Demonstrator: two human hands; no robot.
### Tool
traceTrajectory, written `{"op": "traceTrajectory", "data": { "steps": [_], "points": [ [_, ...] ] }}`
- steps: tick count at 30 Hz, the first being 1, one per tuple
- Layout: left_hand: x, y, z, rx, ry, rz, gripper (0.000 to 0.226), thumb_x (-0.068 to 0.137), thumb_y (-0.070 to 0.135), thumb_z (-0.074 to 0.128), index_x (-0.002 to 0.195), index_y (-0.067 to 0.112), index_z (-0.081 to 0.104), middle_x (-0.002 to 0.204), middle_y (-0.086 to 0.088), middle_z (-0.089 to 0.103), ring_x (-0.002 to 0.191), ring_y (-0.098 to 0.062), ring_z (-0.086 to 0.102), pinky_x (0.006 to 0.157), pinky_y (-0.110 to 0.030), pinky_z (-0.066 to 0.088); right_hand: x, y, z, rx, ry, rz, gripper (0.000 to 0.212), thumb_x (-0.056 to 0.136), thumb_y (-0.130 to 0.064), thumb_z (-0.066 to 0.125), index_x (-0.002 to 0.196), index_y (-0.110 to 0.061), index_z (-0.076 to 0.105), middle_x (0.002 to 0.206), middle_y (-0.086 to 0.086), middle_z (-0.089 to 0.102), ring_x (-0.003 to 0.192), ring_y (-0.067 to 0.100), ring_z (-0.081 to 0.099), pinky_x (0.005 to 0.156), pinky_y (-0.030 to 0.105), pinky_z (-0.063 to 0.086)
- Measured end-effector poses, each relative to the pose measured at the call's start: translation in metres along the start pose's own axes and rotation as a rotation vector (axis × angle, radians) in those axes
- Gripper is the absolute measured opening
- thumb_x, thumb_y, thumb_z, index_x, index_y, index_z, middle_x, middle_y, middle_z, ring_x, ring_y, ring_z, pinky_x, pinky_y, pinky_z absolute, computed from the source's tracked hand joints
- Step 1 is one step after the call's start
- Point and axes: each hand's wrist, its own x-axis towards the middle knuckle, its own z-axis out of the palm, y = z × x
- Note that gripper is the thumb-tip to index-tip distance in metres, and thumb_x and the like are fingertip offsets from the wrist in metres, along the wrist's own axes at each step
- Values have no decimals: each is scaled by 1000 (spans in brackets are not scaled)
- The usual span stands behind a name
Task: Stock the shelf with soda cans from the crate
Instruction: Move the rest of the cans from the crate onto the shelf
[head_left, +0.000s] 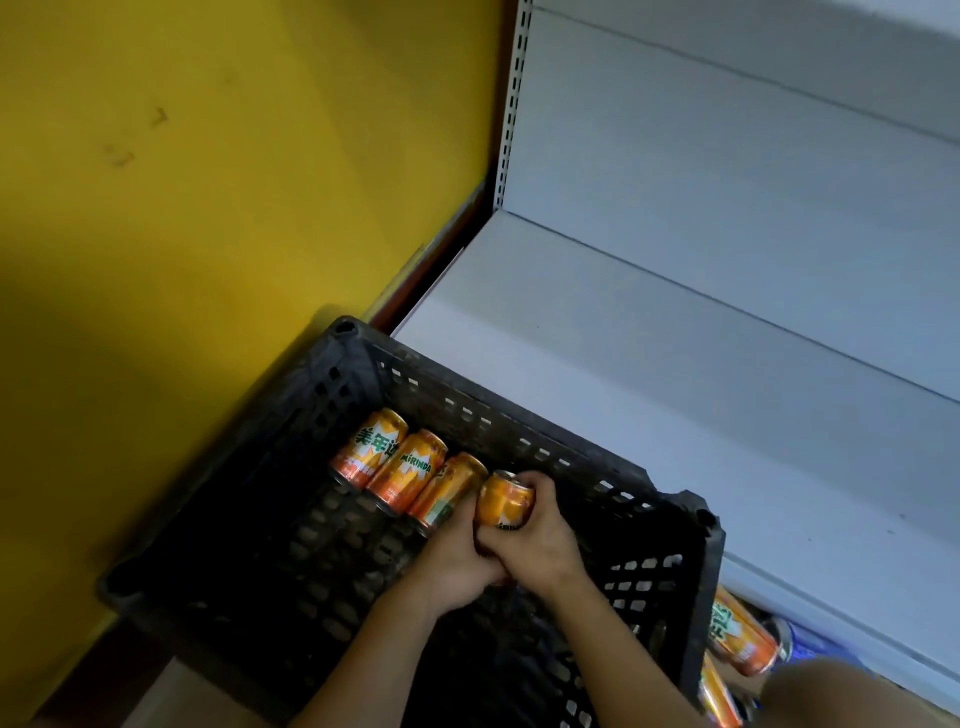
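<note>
Both hands' fingers (540, 491) wrapped around one orange can (504, 501) inside black crate (519, 415).

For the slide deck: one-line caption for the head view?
Both hands, left and right, grip an orange can in the black crate beside an empty shelf.

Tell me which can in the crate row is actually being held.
The rightmost orange can, at the end of the row of four in the black crate. The right hand wraps it, the left hand alongside; the other three lie untouched.
</note>
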Motion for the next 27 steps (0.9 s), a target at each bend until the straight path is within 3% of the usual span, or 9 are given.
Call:
{"op": "traceTrajectory", "data": {
  "steps": [2, 4, 9, 13, 15, 17, 19, 21, 27],
  "points": [
    [-10, 22, -8, -19, 99, 88, 61, 82, 13, 75, 121, 48, 44, 115, 18, 60, 107, 2, 59, 77, -5, 44, -20, -16, -16, 66, 26, -137, 71, 67, -32, 83, 122, -45, 39, 102, -11, 65, 86, 5, 66, 77, 31, 59],
    [-20, 47, -20, -10, 175, 171, 60, 78, 21, 79, 119, 49, 46, 116, 17, 62, 107, 3, 59, 84, -9, 45, -39, -36, -34, 101, 80, -264, 59, 74, -39, 81, 120, -46, 46, 107, -13, 66, 94, -2, 64, 82, 23, 56],
    [-57, 122, -43, 71, 280, 376, 65, 64, 54, 78, 117, 51, 39, 106, 15, 66, 96, -1, 65, 82, -30, 58, -86, -97, -88, 156, 263, -506, 39, 81, -49, 69, 119, -43, 61, 114, -19, 67, 106, 2, 63, 87, 29, 55],
    [-89, 191, -52, 168, 438, 569, 76, 64, 82, 59, 124, 41, 38, 108, 11, 70, 97, -15, 68, 81, -37, 55, -124, -150, -136, 69, 241, -574, 69, 79, -41, 79, 136, -45, 41, 110, -25, 64, 101, -10, 60, 81, 8, 47],
    [-102, 222, -56, 188, 446, 705, 68, 71, 77, 55, 127, 44, 34, 109, 12, 70, 98, -16, 68, 80, -35, 54, -144, -176, -164, 48, 284, -589, 72, 74, -39, 82, 135, -43, 43, 101, -24, 67, 96, -9, 62, 79, 11, 48],
    [-114, 254, -62, 185, 357, 835, 60, 81, 58, 60, 130, 54, 27, 111, 18, 69, 98, -10, 69, 81, -31, 54, -165, -199, -197, 79, 344, -628, 60, 69, -30, 85, 120, -40, 54, 96, -22, 69, 91, -4, 64, 77, 18, 51],
    [-125, 287, -67, 155, 265, 931, 72, 88, 46, 67, 144, 53, 22, 127, 22, 62, 111, -4, 64, 91, -30, 53, -183, -220, -228, 115, 401, -695, 54, 69, -22, 84, 113, -40, 57, 97, -25, 68, 90, -3, 65, 75, 21, 53],
    [-134, 321, -69, 139, 270, 1001, 80, 88, 51, 70, 150, 46, 21, 138, 19, 55, 121, -6, 59, 97, -37, 52, -197, -239, -255, 151, 470, -746, 54, 73, -24, 80, 117, -43, 54, 99, -28, 66, 93, -5, 63, 74, 20, 52],
    [-129, 402, -65, 57, 422, 1083, 89, 77, 48, 81, 148, 43, 27, 133, 16, 60, 114, -8, 64, 92, -40, 57, -213, -284, -310, -72, 732, -781, 74, 76, -50, 74, 141, -47, 40, 119, -20, 60, 104, 0, 60, 86, 24, 51]
  ]
}}
